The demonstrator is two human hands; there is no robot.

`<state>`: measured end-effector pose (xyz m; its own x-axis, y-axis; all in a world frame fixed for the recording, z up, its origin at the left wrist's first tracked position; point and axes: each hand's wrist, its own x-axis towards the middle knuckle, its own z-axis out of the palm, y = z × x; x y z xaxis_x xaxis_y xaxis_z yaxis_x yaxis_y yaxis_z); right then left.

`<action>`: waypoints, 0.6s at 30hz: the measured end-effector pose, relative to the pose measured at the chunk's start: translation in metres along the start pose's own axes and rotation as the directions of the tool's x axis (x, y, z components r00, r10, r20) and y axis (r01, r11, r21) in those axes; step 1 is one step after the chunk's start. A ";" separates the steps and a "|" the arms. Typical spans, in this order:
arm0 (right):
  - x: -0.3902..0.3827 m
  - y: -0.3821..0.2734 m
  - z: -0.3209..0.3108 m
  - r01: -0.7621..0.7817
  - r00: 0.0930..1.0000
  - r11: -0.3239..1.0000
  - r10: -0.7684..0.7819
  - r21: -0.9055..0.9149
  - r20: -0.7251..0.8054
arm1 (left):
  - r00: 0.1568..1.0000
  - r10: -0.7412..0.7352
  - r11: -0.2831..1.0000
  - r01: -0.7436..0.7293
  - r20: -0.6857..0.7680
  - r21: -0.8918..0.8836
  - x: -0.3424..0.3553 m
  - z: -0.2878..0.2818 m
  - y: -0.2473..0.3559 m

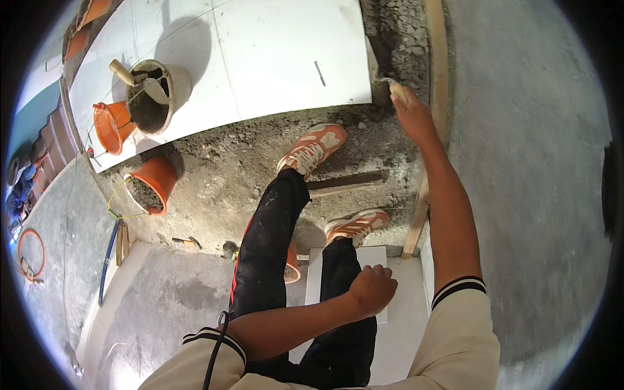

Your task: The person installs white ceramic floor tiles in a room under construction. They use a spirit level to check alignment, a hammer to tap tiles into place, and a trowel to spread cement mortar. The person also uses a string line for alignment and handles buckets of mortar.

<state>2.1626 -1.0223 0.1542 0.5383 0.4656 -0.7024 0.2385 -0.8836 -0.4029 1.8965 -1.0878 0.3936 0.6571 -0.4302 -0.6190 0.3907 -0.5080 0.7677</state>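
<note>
My right hand (413, 116) grips the pale wooden handle of a trowel (398, 93), its thin metal neck pointing to the corner of the large white tiles (292, 58). The blade is hard to make out against the grey mortar (396, 42) beside the tile edge. Over my bent leg, my left hand (375, 290) is curled into a fist, with nothing visible in it. A dark nail-like object (320, 73) lies on the tile near the trowel.
On the tiles stand a mortar bucket (175, 97) with another trowel in it and an orange bucket (112, 130). Another orange bucket (156, 185) sits on the rough bed. A wooden batten (438, 58) runs along the right. At left are a blue bar (109, 263) and an orange hoop (21, 250).
</note>
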 end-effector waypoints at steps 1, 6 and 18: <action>0.001 0.003 0.003 -0.009 1.000 1.000 0.009 0.007 0.025 | 1.000 0.005 1.000 -0.006 0.018 0.013 0.000 -0.001 0.001; -0.036 -0.005 0.001 -0.083 0.994 0.996 0.081 0.027 0.074 | 0.999 -0.051 0.999 0.051 -0.010 0.007 0.001 -0.002 -0.005; -0.070 0.033 0.031 -0.084 0.995 0.995 0.081 0.047 0.064 | 1.000 -0.025 0.998 0.025 0.011 0.053 -0.003 0.011 0.000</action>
<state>2.1077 -1.0827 0.1722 0.5035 0.3945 -0.7687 0.1541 -0.9164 -0.3694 1.8874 -1.0949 0.3935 0.6398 -0.4254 -0.6401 0.3723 -0.5570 0.7424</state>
